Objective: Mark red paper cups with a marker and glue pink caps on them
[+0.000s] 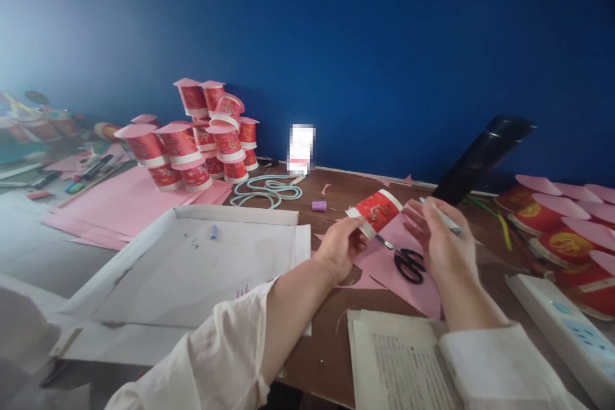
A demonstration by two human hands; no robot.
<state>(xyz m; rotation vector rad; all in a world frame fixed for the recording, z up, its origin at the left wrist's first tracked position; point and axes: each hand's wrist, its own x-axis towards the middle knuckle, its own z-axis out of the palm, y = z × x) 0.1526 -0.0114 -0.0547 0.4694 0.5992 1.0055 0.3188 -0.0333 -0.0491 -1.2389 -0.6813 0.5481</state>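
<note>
My left hand [342,246] is closed around a red paper cup [379,211] with a gold pattern and white rims, tilted on its side above the table. To the right of the cup is my right hand [444,237], its fingers wrapped round a slim, pale pen-like stick [451,225]; its exact kind is not clear. Beneath the hands, scissors with black handles [409,266] lie on a sheet of pink paper [384,262]. A small purple cap [318,205] sits on the brown table behind my left hand.
Stacked red cups with pink paper tops [182,141] stand at the left on pink sheets [110,205]. A white box lid [192,269] lies nearer. Right are more topped cups [569,240], a black bottle [480,154] and a power strip [567,327]. A phone [302,148] leans against the wall.
</note>
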